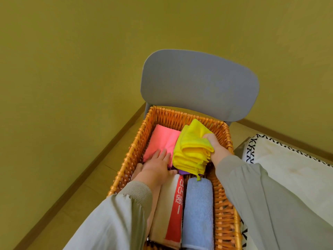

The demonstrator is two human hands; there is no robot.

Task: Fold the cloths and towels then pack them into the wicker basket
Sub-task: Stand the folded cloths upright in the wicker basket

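An orange wicker basket [134,147] stands on a chair in front of me. Inside lie a folded pink cloth [163,138] at the far left, a rolled blue towel [198,212] at the near right, and a beige towel with a red lettered stripe [173,210] beside it. A bit of purple cloth [183,171] shows underneath. My right hand [217,147] grips a folded yellow cloth [191,150] over the far right of the basket. My left hand [156,168] lies flat, fingers spread, on the pink cloth's near edge.
The grey chair back [198,83] rises behind the basket, against an olive wall. A white cushion with black stitching [288,170] lies to the right. A wood floor with a skirting board runs along the left.
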